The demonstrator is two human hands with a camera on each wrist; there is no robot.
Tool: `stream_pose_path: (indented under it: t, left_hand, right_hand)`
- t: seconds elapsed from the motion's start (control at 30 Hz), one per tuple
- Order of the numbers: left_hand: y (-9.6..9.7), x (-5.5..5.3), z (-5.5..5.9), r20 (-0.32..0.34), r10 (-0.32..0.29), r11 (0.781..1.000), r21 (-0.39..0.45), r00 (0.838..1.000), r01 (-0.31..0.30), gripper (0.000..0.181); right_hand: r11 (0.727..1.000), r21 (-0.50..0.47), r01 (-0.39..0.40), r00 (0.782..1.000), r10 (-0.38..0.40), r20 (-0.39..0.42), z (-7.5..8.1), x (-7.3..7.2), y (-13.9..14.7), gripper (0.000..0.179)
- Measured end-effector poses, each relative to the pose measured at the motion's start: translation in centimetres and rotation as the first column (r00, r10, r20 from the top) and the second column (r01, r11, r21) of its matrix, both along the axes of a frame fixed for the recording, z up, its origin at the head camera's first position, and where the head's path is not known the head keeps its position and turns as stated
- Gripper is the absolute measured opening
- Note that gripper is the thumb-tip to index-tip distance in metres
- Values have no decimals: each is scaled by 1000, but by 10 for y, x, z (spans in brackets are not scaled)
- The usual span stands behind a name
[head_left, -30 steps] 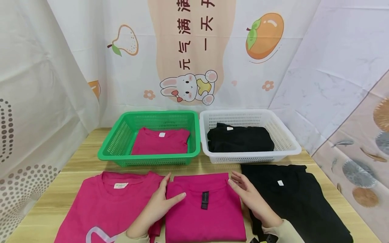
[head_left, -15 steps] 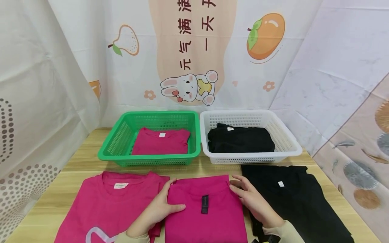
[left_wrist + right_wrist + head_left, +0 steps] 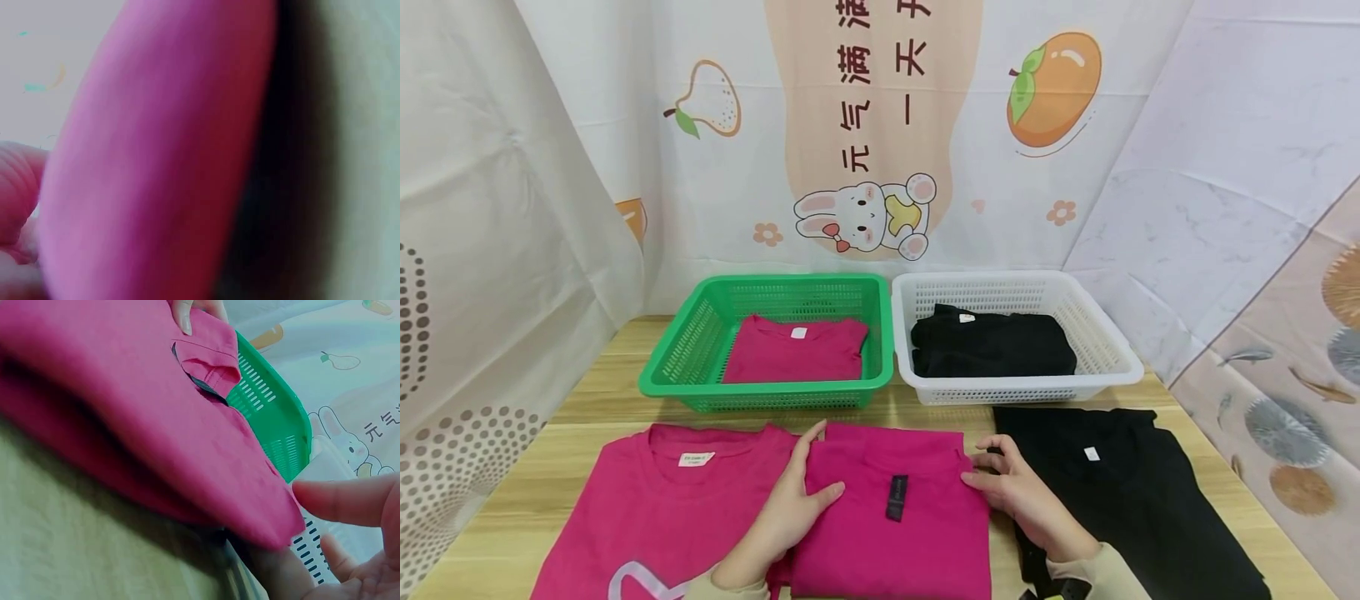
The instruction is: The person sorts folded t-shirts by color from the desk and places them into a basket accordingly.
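Observation:
A folded magenta T-shirt with a dark neck label lies between both hands in the head view. My left hand holds its left edge, thumb on top and fingers along the side. My right hand grips the upper right edge. In the right wrist view the thumb meets the shirt's corner and a finger goes beneath it. Close up, the magenta cloth fills much of the left wrist view, blurred, with part of a hand beside it.
A pink T-shirt lies left, a black T-shirt right. Behind stand a green basket holding a folded pink shirt and a white basket holding folded black clothing. A printed curtain hangs behind.
Both hands have closed in on the magenta T-shirt's sides. The shirt has shifted slightly left, after its near part came closer half a second ago. Baskets and other shirts stay put.

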State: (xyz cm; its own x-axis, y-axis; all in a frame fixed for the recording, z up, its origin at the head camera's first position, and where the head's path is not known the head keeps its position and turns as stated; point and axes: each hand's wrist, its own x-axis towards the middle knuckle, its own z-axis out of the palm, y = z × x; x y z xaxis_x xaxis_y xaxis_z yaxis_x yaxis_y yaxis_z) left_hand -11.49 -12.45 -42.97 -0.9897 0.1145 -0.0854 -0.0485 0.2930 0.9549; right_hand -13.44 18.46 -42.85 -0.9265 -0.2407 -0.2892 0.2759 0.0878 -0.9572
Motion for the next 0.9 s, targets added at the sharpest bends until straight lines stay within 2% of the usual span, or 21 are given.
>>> stream_pose_path:
  t: [0.13,0.37,0.6,0.9]
  left_hand:
    - [0,-1,-1,-19,44,999,-3,999,-44,80]
    - [-1,-1,1,8,43,998,-42,999,-43,81]
    - [-2,-1,0,8,36,998,-47,999,-36,80]
    - [-1,0,-2,-45,19,999,-43,999,-21,69]
  right_hand:
    - [999,-38,-35,999,35,-12,0,0,1,45]
    - [990,-79,-121,993,120,-15,-2,0,4,36]
    - [977,-70,-201,980,200,-15,0,-1,5,60]
    - [947,-90,-307,951,308,2,-3,-2,5,53]
